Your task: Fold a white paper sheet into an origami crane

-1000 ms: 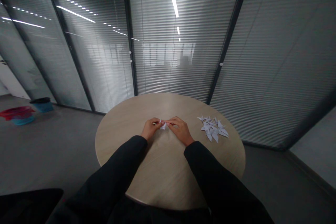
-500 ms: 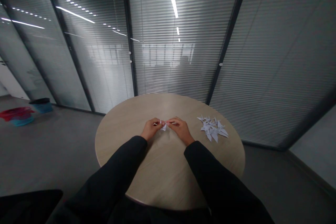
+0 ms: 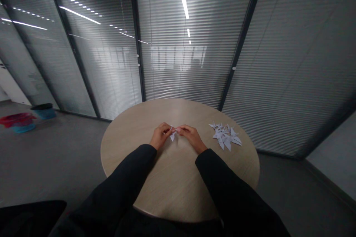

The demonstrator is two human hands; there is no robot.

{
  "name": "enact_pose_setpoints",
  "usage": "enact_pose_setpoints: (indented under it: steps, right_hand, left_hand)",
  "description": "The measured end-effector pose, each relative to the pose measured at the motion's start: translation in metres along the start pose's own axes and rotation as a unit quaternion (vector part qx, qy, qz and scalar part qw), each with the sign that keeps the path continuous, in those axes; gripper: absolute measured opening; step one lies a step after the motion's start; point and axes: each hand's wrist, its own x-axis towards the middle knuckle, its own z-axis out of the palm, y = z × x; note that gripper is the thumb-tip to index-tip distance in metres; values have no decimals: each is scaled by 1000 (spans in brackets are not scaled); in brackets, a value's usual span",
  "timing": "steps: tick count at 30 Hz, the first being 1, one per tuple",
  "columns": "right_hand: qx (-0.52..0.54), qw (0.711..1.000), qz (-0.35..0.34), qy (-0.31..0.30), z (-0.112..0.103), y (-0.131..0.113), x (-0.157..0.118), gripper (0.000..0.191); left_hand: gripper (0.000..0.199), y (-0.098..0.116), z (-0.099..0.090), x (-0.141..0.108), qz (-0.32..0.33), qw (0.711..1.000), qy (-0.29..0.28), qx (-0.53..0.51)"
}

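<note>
Paper fold [image 3: 172, 135] held in a two-handed pinch

Near the middle of a round, light wood-grain table [image 3: 178, 181], the left hand [image 3: 160, 136] and right hand [image 3: 190, 137] come together, with their fingertips almost meeting over the small white fold. The left fingers [image 3: 167, 129] curl inward and pinch one side of the paper, while the right fingers [image 3: 182, 129] reach across from the other side and pinch the opposite edge. A pointed corner of the paper hangs below the grip. Whether the paper touches the tabletop cannot be told from this view, and the exact finger placement is too small to make out. Both forearms reach in from the bottom of the view in black sleeves [image 3: 125, 181].

Just to the right of the right hand, a loose pile of pointed white origami figures [image 3: 226, 136] lies on the table, the pieces overlapping one another. Behind the table stands a glass partition with slatted blinds [image 3: 178, 63]. Far off to the left on the grey floor [image 3: 55, 155] are a blue bin with a dark rim [image 3: 43, 111] and a blue tub under red material [image 3: 20, 123].
</note>
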Motion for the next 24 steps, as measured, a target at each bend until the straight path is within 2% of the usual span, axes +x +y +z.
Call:
enact_pose_setpoints:
  steps: [8, 16, 24]
  right_hand:
    - [-50, 998, -33, -22, -7, -1, 0, 30]
    - [-86, 994, -65, -28, -9, 3, 2, 28]
    - [-158, 981, -106, -31, -12, 4, 0, 21]
  left_hand:
    - [28, -2, -1, -1, 26, 999, -25, 16]
    - [26, -4, -3, 0, 18, 998, -48, 23]
    - [28, -4, -3, -1, 65, 994, -72, 51]
